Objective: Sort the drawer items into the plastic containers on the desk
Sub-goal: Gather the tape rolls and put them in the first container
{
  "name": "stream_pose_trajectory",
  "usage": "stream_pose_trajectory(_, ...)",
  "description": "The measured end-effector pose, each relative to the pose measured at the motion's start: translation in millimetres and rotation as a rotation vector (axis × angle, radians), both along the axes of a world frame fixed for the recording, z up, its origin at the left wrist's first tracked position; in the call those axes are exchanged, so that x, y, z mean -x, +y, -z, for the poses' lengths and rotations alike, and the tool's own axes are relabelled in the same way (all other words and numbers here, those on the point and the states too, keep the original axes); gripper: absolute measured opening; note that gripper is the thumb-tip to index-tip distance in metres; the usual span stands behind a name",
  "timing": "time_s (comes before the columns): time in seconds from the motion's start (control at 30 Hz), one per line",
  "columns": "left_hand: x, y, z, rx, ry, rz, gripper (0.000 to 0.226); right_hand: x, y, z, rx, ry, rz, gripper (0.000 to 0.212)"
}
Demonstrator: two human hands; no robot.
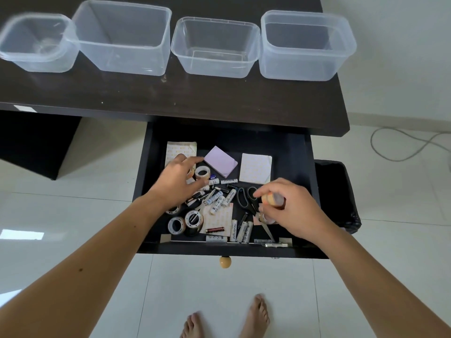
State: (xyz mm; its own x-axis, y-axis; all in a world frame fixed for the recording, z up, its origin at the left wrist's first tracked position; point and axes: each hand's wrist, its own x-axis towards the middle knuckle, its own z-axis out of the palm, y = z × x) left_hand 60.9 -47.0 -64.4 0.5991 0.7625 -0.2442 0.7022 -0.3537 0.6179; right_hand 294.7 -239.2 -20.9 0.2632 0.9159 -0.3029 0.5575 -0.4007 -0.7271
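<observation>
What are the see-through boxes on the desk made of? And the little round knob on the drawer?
The boxes look like clear, slightly frosted plastic: the dark desk shows through their thin, glossy walls. The knob looks like pale wood or tan plastic; it is smooth, round and a little shiny, so I cannot tell which.
</observation>
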Motion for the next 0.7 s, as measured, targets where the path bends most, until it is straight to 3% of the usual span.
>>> stream_pose_trajectory(0.33,-1.5,3.9,-3.3,0.001,0.017,-0.038,0.053,-14.5,1.9,-5.3,0.127,-0.188,-0.225,0.016)
stream_pose_trajectory(0.6,8.0,-9.7,-26.5,0.131,-0.227,-0.09,0.043,-9.7,3.8,6.8,0.188,-0.326,-0.374,0.029)
stream_pose_trajectory(0.7,13.8,-15.1,-33.6,0.196,-0.272,-0.054,0.052,-9.0,5.2,6.4,0.195,-0.311,-0.397,0.036)
